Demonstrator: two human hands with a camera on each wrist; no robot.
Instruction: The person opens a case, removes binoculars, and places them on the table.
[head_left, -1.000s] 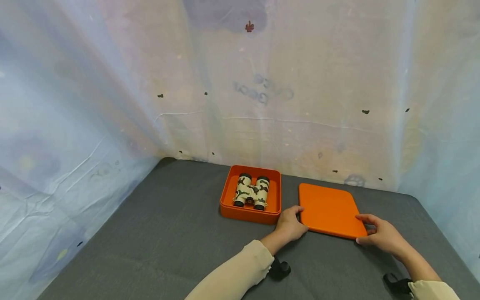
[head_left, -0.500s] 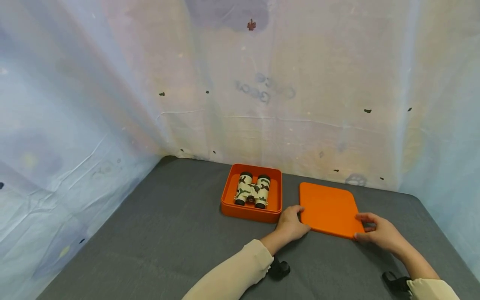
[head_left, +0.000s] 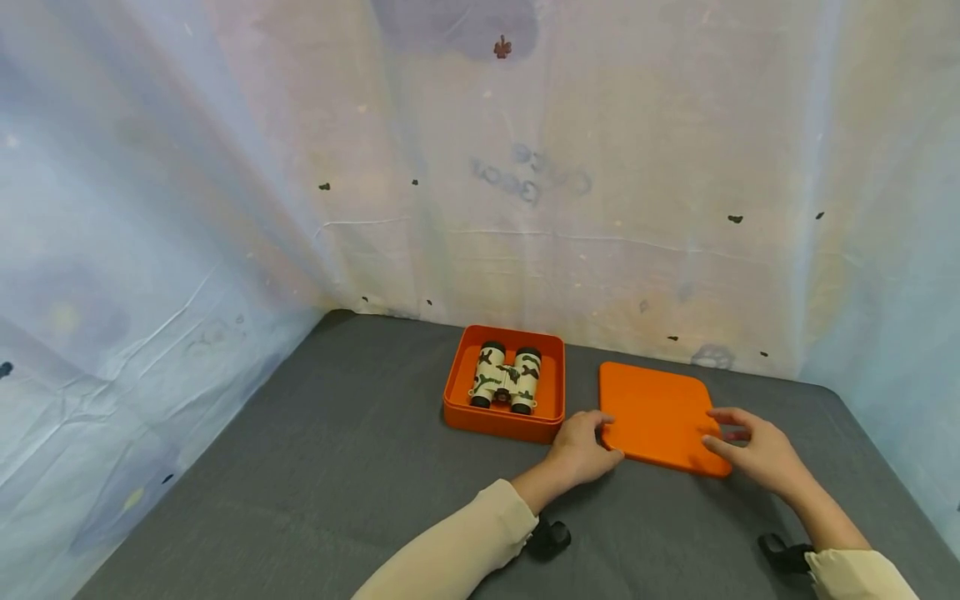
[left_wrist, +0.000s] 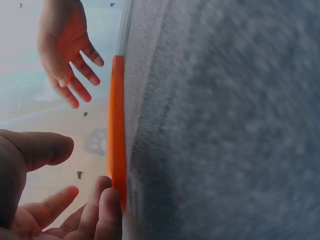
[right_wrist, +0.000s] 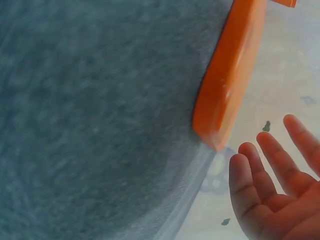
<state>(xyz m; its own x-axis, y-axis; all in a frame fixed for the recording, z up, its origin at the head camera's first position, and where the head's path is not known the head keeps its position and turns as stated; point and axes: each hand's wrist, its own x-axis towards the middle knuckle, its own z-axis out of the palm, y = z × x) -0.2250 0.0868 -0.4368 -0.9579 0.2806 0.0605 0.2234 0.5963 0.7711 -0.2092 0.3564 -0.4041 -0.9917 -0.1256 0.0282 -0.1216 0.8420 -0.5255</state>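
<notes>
An orange square lid (head_left: 660, 417) lies flat on the grey cloth. At its left edge is my left hand (head_left: 579, 450), thumb and fingers apart. In the left wrist view, some left fingertips (left_wrist: 107, 200) overlap the near end of the lid; whether they touch it is hard to tell. Over the lid's right edge hovers my right hand (head_left: 761, 454), its fingers loosely spread and holding nothing. The right wrist view shows those fingers (right_wrist: 272, 155) apart from the lid. Camouflage-patterned binoculars (head_left: 506, 377) rest in an orange box (head_left: 502, 425) left of the lid.
A grey cloth (head_left: 315, 467) covers the table. A pale patterned curtain (head_left: 585, 167) hangs behind the table and along its sides. The box's right front corner is close to my left hand.
My right hand has let go of the lid's right edge and risen slightly above it. The left hand stays by the left edge. The lid lies nearly where it was.
</notes>
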